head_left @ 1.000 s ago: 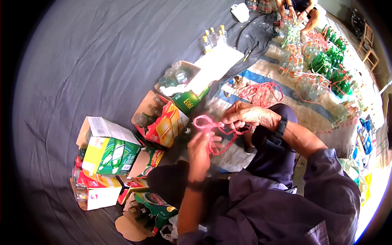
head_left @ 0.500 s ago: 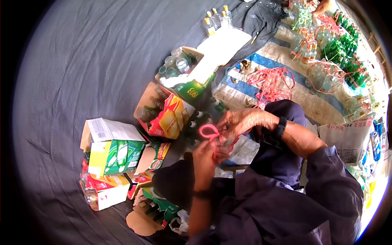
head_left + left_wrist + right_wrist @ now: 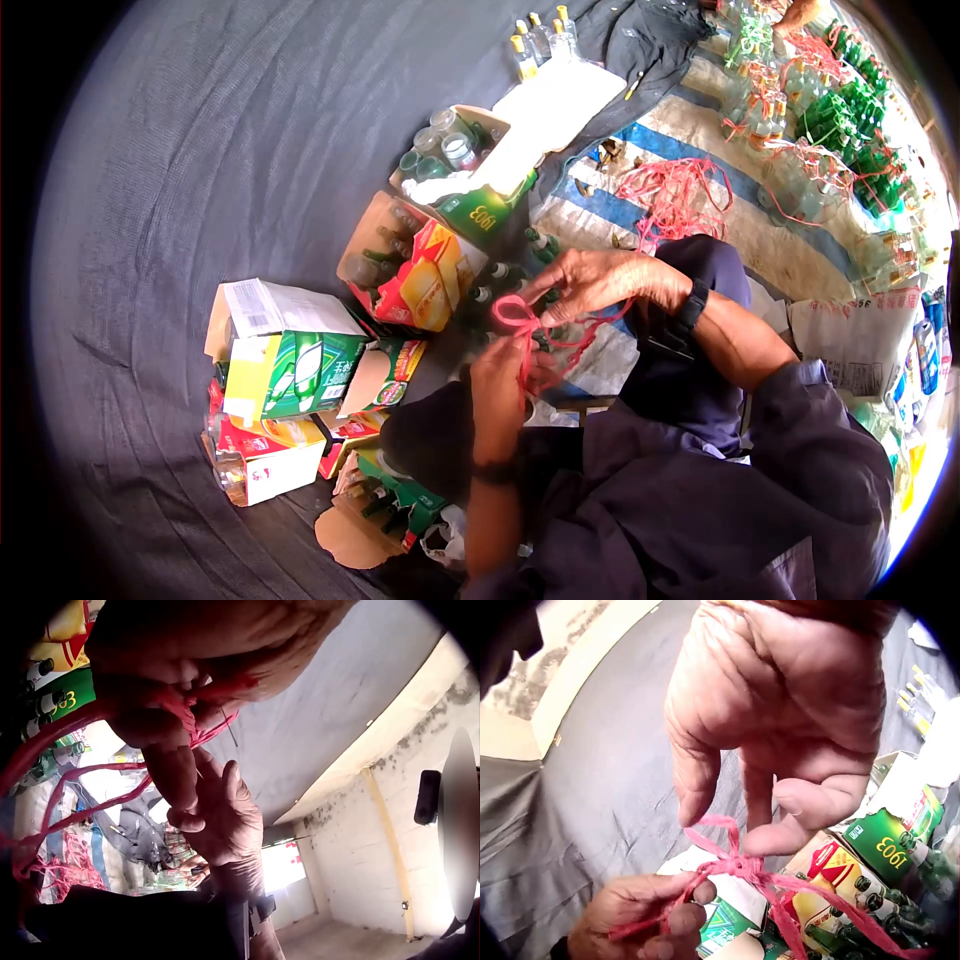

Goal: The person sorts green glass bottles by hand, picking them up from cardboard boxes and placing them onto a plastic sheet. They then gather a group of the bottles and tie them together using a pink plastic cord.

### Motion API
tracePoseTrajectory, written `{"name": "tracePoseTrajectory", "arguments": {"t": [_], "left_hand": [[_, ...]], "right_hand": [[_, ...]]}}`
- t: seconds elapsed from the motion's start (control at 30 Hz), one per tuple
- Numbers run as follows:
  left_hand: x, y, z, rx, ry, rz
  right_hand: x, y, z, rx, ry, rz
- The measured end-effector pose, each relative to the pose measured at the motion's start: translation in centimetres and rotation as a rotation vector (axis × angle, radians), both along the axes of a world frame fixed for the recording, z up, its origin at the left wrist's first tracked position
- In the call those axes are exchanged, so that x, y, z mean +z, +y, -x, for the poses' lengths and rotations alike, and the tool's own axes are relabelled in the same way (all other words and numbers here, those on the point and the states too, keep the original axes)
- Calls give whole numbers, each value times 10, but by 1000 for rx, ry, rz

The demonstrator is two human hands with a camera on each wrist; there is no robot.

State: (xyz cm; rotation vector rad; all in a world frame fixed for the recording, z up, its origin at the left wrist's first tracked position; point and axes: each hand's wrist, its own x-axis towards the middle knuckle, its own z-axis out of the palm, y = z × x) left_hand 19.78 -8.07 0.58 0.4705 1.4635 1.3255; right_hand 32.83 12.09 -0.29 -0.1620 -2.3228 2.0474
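A pink plastic string (image 3: pixel 515 312), tied in a knot with a small loop standing up, is between the two hands. My left hand (image 3: pixel 498 385) pinches it below the knot; in the right wrist view, the string (image 3: pixel 735 867) runs out between its curled fingers (image 3: pixel 686 919). My right hand (image 3: pixel 605 280) comes from above with thumb and finger spread apart around the loop, their tips right at it. Loose string ends trail to the right below it. From the left wrist view, the right hand (image 3: pixel 229 821) appears beyond the left fingers, and pink strands (image 3: pixel 90 772) hang nearby.
Torn cartons of bottles stand at left, including a green 1903 carton (image 3: pixel 478 213) and a red-yellow one (image 3: pixel 430 275). Green bottles (image 3: pixel 510 275) stand beside the hands. A pink string heap (image 3: pixel 675 195) lies on the striped sheet (image 3: pixel 640 135); tied bottle bundles (image 3: pixel 835 120) stand behind.
The loop on the string has become smaller and stands more upright. The right hand has shifted slightly and spread its thumb and finger; the left hand keeps its pinch. The head view has turned somewhat.
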Motion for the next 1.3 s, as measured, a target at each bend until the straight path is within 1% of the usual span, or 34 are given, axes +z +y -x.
{"name": "tracePoseTrajectory", "arguments": {"t": [0.1,0.2,0.27,0.3,0.37,0.43,0.53,0.67,0.73,0.77,0.83,0.87,0.9,0.93,0.97,1.03,1.17,1.23,1.27,1.3], "left_hand": [[3,6,5,-48,59,-3],[7,12,9,-94,64,-6],[11,15,11,-108,47,-12],[11,16,12,-107,65,-28],[10,17,12,-110,84,-44],[6,17,12,-79,158,-72],[4,16,11,-51,180,-92],[6,15,11,-26,202,-78],[5,15,13,-27,269,-73],[6,15,13,-27,268,-72],[8,15,13,17,226,-91],[6,15,14,17,226,-90],[2,15,16,27,234,-107],[-1,14,19,37,242,-123],[-4,14,21,38,241,-121],[-7,12,25,49,332,-141],[-6,11,25,74,329,-145],[-6,10,28,156,266,-165],[-6,9,29,156,266,-164],[-4,8,31,187,237,-159]], "right_hand": [[-8,-4,6,-3,-45,38],[-3,-9,6,-50,6,70],[5,-7,4,-57,-146,21],[9,-11,4,-152,-91,43],[2,-8,5,-176,-103,50],[8,-8,3,-194,-93,48],[6,-9,4,-235,-78,119],[-9,-5,7,-239,-54,129],[-10,-5,7,-224,29,25],[-10,-4,7,-223,28,25],[0,-3,6,-193,-130,107],[-11,-2,8,-192,-131,107],[-31,0,11,-171,75,-58],[-37,-1,14,-148,280,-223],[-41,1,13,-147,279,-222],[-38,3,13,-107,356,-409],[-63,4,18,-130,340,-361],[-45,-3,19,-233,325,-130],[-38,-3,16,-234,324,-129],[-31,-2,13,-207,265,-166]]}}
